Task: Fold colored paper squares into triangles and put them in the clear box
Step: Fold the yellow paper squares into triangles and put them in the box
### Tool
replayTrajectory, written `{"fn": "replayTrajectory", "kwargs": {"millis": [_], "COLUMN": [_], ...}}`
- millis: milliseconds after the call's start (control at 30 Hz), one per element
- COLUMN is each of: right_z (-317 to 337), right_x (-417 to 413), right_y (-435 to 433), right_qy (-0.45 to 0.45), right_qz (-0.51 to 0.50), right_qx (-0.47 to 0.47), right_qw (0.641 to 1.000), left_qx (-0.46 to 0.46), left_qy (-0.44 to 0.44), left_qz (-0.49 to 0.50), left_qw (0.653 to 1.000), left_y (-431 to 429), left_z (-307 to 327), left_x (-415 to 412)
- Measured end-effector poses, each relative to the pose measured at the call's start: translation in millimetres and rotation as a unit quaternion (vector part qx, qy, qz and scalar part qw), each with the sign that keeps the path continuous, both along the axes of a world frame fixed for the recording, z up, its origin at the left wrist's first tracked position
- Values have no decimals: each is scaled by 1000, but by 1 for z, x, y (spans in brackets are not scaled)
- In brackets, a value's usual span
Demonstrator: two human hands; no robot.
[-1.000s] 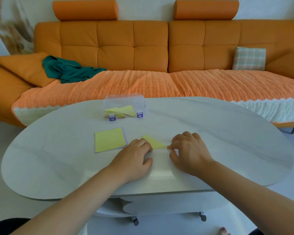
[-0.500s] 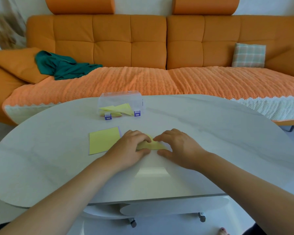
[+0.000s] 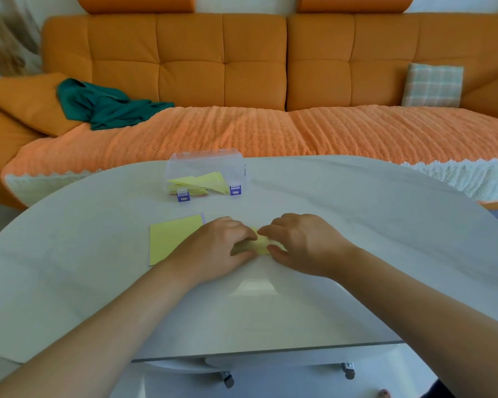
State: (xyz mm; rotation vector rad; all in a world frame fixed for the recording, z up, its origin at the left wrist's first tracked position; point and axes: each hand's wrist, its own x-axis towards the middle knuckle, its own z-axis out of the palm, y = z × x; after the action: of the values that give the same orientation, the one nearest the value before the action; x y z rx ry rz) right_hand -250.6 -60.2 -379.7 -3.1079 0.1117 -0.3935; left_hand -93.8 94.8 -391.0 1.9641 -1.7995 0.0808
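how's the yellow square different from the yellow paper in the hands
The square lies flat and mostly in view; the folded paper is largely hidden and shows smaller. The square lies beside the left hand; the folded paper is held between it and the right hand. Both are yellow.

A white oval table (image 3: 371,225) with a faint marble pattern stood on small castors (image 3: 227,379) over a pale glossy floor (image 3: 293,387). Far beyond both hands was a long orange sofa (image 3: 222,67) under a white wall (image 3: 242,2), its seat covered with an orange knitted throw (image 3: 270,130). Beyond the left hand (image 3: 213,248) a green cloth (image 3: 107,107) lay on an orange cushion (image 3: 26,99). Beyond the right hand (image 3: 305,242) a checked cushion (image 3: 431,84) leaned on the backrest. The light was soft and even.
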Motion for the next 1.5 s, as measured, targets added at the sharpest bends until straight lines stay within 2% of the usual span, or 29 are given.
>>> {"fn": "replayTrajectory", "kwargs": {"millis": [133, 233, 300, 467, 533, 633, 967, 1133, 1500], "right_z": [-1, 2, 7, 29, 38, 43, 36, 35, 38], "right_x": [-1, -1, -1, 0, -2, -4, 4, 4, -7], "right_y": [1, 3, 3, 0, -1, 4, 17, 11, -20], "right_qy": [-50, -66, -62, -29, -17, -24, -56, -54, -63], "right_qz": [-16, -36, -70, -109, -106, -91, -113, -114, -182], "right_qx": [76, 110, 168, 404, 454, 488, 470, 428, 377], "right_qw": [996, 991, 981, 908, 884, 868, 874, 895, 906], "left_qx": [-31, -45, -42, -38, -16, 25, 27, 53, 70], "left_qy": [-47, -12, 33, 167, 205, 227, 216, 206, 194], "left_qz": [-25, 2, 27, 70, 77, 70, 88, 76, 102], "left_qw": [998, 999, 998, 983, 975, 971, 972, 974, 973], "left_y": [0, 1, 1, 5, 8, 11, 7, 5, 19], "left_z": [2, 4, 7, 25, 32, 40, 45, 47, 54], "left_x": [-3, -3, -4, -7, -8, -10, -20, -15, 6]}}
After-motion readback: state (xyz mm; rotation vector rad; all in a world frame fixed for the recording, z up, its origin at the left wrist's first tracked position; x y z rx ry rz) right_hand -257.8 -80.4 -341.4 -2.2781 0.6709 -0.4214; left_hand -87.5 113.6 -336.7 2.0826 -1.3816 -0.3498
